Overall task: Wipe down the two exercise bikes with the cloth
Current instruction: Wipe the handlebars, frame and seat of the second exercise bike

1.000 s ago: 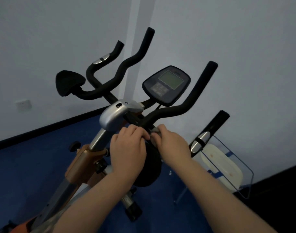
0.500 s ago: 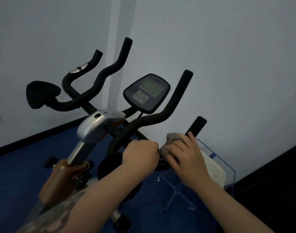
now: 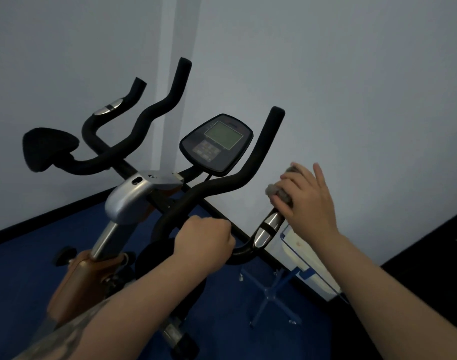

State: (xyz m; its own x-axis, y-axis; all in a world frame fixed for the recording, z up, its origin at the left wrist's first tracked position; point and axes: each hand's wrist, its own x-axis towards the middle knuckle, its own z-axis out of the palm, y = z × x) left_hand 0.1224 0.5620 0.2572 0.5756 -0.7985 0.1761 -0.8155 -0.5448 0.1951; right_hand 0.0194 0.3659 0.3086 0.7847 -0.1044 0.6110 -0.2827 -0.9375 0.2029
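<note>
place: small gym room | evidence: exercise bike (image 3: pixel 134 201) with console (image 3: pixel 217 144), blue floor (image 3: pixel 222 315), bare walls

Black bars (image 3: pixel 222 183), grey cloth (image 3: pixel 279 189), blue floor (image 3: pixel 222 307).
The bike's handlebars and pad (image 3: pixel 49 149) are black, with silver sensor bands (image 3: pixel 267 228) on the grips. Its console (image 3: pixel 217 144) is dark with a pale green screen; the clamp (image 3: pixel 130 197) and post (image 3: pixel 106 239) below are silver, the body (image 3: pixel 76 279) orange-brown. The walls (image 3: pixel 352 74) are pale grey-white with a black skirting (image 3: pixel 40 216). A white bin (image 3: pixel 307 258) with blue trim sits on a blue stand (image 3: pixel 270 294).
</note>
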